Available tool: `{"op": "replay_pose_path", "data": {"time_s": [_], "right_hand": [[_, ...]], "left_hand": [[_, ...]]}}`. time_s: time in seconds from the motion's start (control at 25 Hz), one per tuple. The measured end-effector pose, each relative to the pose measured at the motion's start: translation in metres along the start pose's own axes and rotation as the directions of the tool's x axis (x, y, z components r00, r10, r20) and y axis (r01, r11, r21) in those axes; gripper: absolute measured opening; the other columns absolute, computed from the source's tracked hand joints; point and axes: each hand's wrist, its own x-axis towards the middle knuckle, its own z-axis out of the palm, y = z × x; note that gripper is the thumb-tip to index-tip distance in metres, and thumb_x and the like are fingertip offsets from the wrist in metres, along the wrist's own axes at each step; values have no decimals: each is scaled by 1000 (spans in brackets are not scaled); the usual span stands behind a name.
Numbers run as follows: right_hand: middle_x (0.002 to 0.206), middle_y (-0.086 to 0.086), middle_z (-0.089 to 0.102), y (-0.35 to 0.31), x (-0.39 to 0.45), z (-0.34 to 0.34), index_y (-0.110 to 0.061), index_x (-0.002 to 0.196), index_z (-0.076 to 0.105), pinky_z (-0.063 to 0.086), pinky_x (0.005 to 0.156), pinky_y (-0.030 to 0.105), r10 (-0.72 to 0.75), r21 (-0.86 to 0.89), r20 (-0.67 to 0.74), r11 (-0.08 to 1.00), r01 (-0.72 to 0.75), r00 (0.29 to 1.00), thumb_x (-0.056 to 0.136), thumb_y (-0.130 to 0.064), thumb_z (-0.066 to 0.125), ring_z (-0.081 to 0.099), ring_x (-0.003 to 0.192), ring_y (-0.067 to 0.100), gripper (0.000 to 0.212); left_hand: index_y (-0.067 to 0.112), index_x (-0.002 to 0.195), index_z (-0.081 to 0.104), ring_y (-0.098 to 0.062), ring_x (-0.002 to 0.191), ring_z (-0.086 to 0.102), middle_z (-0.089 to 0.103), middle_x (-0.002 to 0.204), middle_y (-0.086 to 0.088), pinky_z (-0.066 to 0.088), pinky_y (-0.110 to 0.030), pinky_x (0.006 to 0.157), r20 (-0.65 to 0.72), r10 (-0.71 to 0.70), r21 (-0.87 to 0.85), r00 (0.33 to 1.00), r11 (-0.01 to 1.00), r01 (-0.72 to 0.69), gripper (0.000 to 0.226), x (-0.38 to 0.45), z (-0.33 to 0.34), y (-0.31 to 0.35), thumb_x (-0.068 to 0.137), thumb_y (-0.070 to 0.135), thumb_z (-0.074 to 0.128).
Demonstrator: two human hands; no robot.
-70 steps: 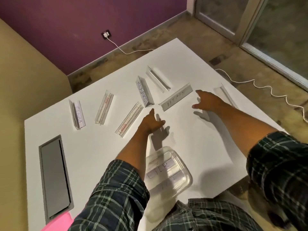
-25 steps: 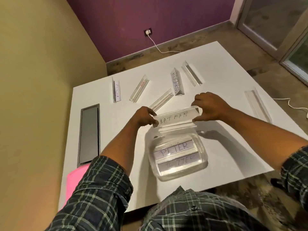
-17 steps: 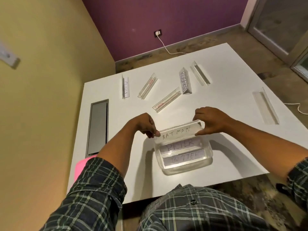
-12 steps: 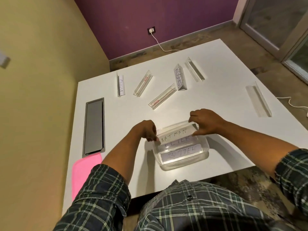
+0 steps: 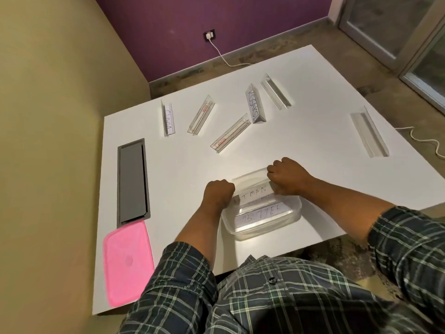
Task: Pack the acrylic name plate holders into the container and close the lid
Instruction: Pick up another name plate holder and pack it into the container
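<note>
A clear plastic container (image 5: pixel 265 227) sits near the front edge of the white table (image 5: pixel 301 141). Inside lies a name plate holder reading BUTTER (image 5: pixel 261 214). My left hand (image 5: pixel 218 191) and my right hand (image 5: pixel 286 175) each grip one end of the BATMAN name plate holder (image 5: pixel 255 195), which sits inside the container's far half, over another holder. Several more holders lie on the table beyond: a CHINA holder (image 5: pixel 168 118), two with red labels (image 5: pixel 201 114) (image 5: pixel 230 136), one marked ROSAKSI (image 5: pixel 254 103), an empty one (image 5: pixel 275 91), and one far right (image 5: pixel 368 132). The pink lid (image 5: pixel 127 261) rests at the table's front left.
A grey cable hatch (image 5: pixel 132 182) is set into the table's left side, just behind the pink lid. A white cable (image 5: pixel 423 143) runs across the floor to the right. An olive wall stands close on the left.
My hands took up the BATMAN holder from the table, carried it toward me and lowered it into the container on top of the PETER holder.
</note>
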Motion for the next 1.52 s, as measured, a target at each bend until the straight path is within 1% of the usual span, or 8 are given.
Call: {"op": "replay_pose_path", "data": {"time_s": [0.24,0.6,0.72,0.88,1.08,1.28,1.4,1.52], "right_hand": [[75,-10,66,-17,12,5,-26,74,69,36,61,28,-34,-275,186,958,86,982,73,-7,66,61,78,16,20],[88,-9,68,-15,18,22,-27,82,72,46,70,27,-60,-197,164,976,92,985,83,-6,62,63,91,16,23],[72,-10,64,-8,14,17,-27,54,69,47,58,24,12,-188,8,982,-10,1000,60,-17,80,63,70,11,16],[86,1,66,3,4,17,-19,76,73,47,64,33,-35,29,-137,999,40,990,77,-31,74,65,78,22,12],[72,1,61,40,-23,19,-19,79,74,41,47,31,311,353,-528,927,-129,791,91,-28,69,59,56,26,16],[90,-7,72,94,-68,35,-28,88,77,48,68,30,943,818,66,136,-559,326,90,-37,64,67,80,20,15],[88,0,76,129,-98,61,-19,89,78,52,70,32,846,804,522,-443,-396,112,85,-34,69,67,75,25,17],[84,13,72,154,-128,93,-7,83,71,50,55,31,634,642,767,-759,-112,100,87,-17,68,58,53,24,11]], "left_hand": [[9,88,65,-35,82,69,70,94,-13,33,-31,65,-64,83,87,994,993,-77,17,3,6,6,82,-4,55],[10,92,66,-36,85,69,70,98,-13,37,-31,65,-54,139,109,989,985,-133,11,17,9,10,91,9,55],[10,94,67,-36,87,69,70,99,-13,39,-30,64,4,222,134,975,966,-221,13,24,-2,8,83,8,60],[20,67,52,-33,71,67,69,83,-8,35,-27,59,27,342,156,939,927,-342,9,29,-27,13,69,20,61],[16,70,66,-30,62,63,69,72,-5,33,-25,56,-211,344,66,915,939,-338,25,54,-71,37,76,36,52],[14,76,69,-33,70,65,69,81,-8,34,-28,57,-298,432,85,851,900,-427,22,95,-129,105,84,26,53],[12,83,68,-33,81,65,70,90,-9,36,-29,61,-314,449,38,837,886,-461,20,121,-152,151,87,22,51],[12,78,62,-34,83,63,68,87,-9,37,-29,61,-307,439,-88,845,871,-484,17,143,-171,195,87,20,50]]}}
